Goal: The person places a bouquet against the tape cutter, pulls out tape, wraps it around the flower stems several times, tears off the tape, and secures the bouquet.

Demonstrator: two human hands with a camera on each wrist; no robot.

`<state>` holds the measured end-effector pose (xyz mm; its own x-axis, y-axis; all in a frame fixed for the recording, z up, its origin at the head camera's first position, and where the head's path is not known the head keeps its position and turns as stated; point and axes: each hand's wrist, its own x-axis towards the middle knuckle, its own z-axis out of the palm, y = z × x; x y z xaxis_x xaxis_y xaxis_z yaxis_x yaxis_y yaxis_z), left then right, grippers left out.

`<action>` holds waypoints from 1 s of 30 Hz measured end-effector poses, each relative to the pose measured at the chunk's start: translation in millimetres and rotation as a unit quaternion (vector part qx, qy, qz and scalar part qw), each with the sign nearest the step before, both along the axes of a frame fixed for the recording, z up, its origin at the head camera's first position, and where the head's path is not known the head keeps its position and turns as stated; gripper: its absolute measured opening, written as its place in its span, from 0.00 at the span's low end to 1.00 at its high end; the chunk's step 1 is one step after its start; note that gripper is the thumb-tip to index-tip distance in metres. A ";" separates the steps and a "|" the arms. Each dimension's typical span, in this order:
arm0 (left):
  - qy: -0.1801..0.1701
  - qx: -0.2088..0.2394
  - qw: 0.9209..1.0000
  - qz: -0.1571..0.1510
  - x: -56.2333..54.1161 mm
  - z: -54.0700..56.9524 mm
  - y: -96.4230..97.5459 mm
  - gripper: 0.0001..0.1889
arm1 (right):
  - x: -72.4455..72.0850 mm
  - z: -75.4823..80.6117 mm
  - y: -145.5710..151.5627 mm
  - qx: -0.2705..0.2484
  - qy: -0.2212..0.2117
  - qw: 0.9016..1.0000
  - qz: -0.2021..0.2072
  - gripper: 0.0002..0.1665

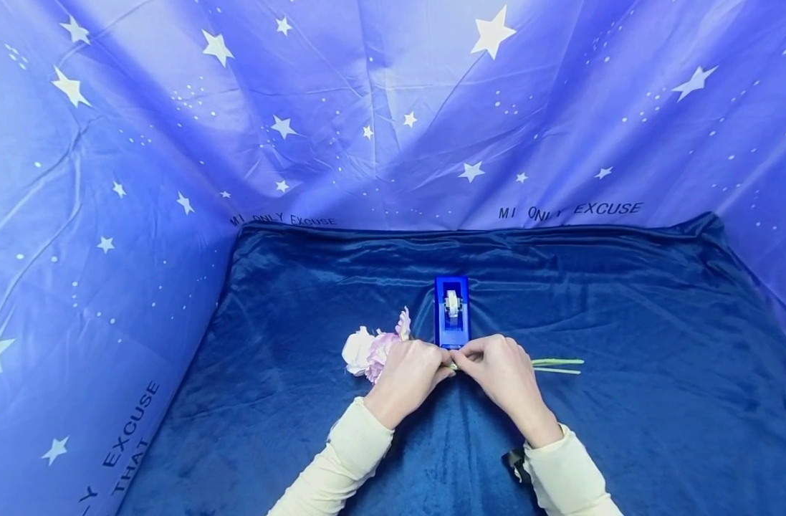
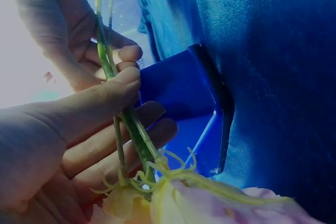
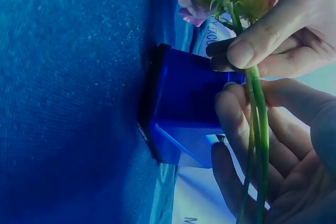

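Note:
White and pink artificial flowers (image 1: 359, 351) lie sideways over the cloth, blooms to the left and green stems (image 1: 560, 367) out to the right. My left hand (image 1: 408, 369) pinches the stems below the blooms, thumb on top, as the left wrist view shows. Right beside it, my right hand (image 1: 505, 369) has its thumb and curled fingers around the stems (image 3: 260, 145). Just beyond both hands stands a blue tape dispenser (image 1: 453, 337) with a roll of tape (image 1: 452, 304) in it. Its blue side (image 3: 186, 93) shows behind the fingertips in the right wrist view.
Dark blue velvety cloth (image 1: 289, 444) covers the table, with wrinkles along its back edge. Purple-blue curtains (image 1: 367, 93) with white stars rise at the back and both sides. A black strap (image 1: 516, 464) shows at the right sleeve.

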<state>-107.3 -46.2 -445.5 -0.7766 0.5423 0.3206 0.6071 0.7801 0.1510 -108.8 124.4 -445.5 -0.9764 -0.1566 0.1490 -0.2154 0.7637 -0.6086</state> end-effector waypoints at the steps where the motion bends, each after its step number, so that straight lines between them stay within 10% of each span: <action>1: -0.002 0.001 1.000 0.000 0.0 0.3 0.0 0.08 | -0.1 0.5 0.4 -0.003 0.000 1.000 0.001 0.07; 13: -0.001 -0.022 1.000 0.005 -0.1 0.4 2.6 0.08 | -2.8 -0.5 5.2 -0.018 -0.044 0.999 0.002 0.08; 30: 0.021 -0.035 0.999 0.014 2.8 -1.0 4.7 0.09 | 2.0 2.1 -4.0 0.041 0.004 0.999 -0.029 0.07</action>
<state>-104.5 -41.5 -446.5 -0.7777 0.5433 0.3161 0.5903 0.8041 0.0702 -106.7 120.4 -443.4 -0.9829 -0.1129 0.1454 -0.1745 0.8225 -0.5413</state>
